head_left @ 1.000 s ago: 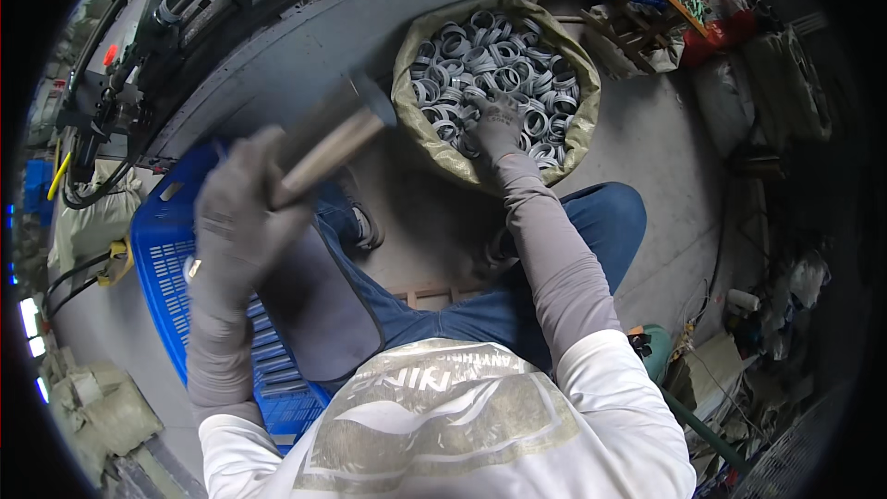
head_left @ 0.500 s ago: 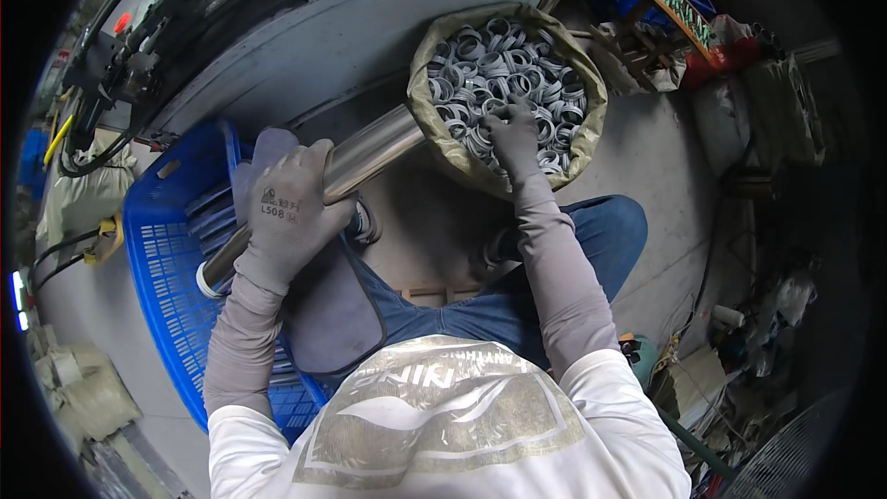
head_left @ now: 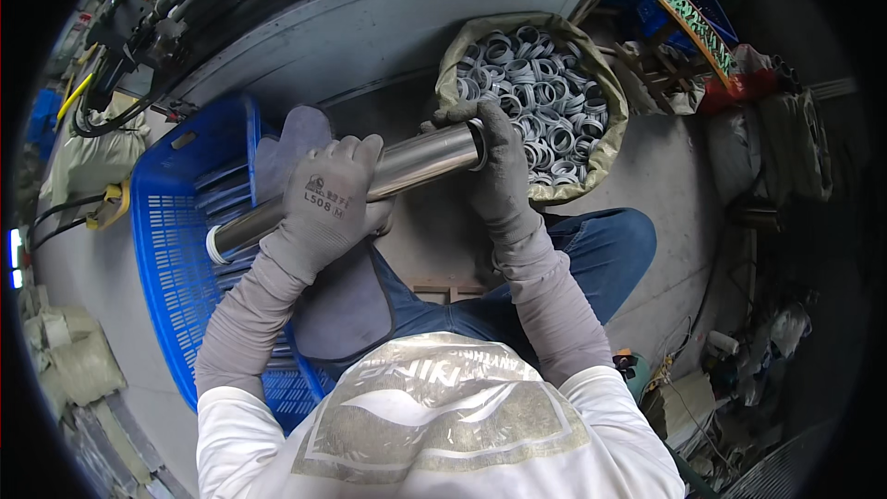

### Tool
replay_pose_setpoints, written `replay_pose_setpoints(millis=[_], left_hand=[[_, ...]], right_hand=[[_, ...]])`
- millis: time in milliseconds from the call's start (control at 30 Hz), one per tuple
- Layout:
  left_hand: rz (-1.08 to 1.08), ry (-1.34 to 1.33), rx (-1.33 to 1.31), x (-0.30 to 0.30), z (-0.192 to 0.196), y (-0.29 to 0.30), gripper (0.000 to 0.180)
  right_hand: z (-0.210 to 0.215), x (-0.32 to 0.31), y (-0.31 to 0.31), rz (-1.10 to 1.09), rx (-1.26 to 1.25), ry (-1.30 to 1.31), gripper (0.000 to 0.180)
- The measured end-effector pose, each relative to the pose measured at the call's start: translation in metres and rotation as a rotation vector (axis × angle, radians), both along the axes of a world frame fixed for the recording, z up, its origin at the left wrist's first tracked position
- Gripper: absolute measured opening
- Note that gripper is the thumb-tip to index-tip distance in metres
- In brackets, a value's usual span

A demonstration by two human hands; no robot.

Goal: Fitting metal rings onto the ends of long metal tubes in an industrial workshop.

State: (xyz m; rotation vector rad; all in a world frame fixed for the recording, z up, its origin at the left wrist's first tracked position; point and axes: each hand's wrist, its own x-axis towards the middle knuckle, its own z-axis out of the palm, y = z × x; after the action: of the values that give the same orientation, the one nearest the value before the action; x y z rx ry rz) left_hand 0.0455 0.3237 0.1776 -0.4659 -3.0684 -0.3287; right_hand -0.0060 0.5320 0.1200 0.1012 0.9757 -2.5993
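so the steel tube (head_left: 370,180) is up off the crate and held across the lap, slanting from lower left to upper right. the near end, left of the left hand (head_left: 323,208), already has a pale ring on it. the far end sits under the right hand (head_left: 494,166), and it looks like a ring is going on there, though the glove covers the rim so i can't say if it's seated. just beyond the right hand is the sack of grey rings (head_left: 545,120), still pretty full. under and left of the left hand, the blue crate (head_left: 166,249) has more tubes in it, so i'd guess plenty is left.

left hand: wrapped fully around the tube's middle, firm grip. right hand: fingers curled closed over the tube's end, palm cupping it.
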Motion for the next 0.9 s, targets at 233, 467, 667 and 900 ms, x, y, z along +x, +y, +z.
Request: replay_pose_setpoints(millis=[233,467,667,900], left_hand=[[-0.026,-0.031,-0.028,0.001,0.001,0.001,0.058],[-0.028,-0.028,-0.086,-0.004,-0.002,0.003,0.062],[-0.022,0.027,-0.099,0.007,0.004,-0.006,0.072],[0.078,0.143,-0.031,0.022,-0.007,-0.032,0.066]], right_hand=[[-0.002,-0.007,0.001,-0.324,1.181,0.997,0.020],[-0.012,-0.014,-0.017,-0.229,0.857,0.491,0.033],[-0.040,-0.037,-0.007,-0.261,0.924,0.790,0.031],[-0.146,-0.096,0.097,-0.128,1.886,0.183,0.072]])
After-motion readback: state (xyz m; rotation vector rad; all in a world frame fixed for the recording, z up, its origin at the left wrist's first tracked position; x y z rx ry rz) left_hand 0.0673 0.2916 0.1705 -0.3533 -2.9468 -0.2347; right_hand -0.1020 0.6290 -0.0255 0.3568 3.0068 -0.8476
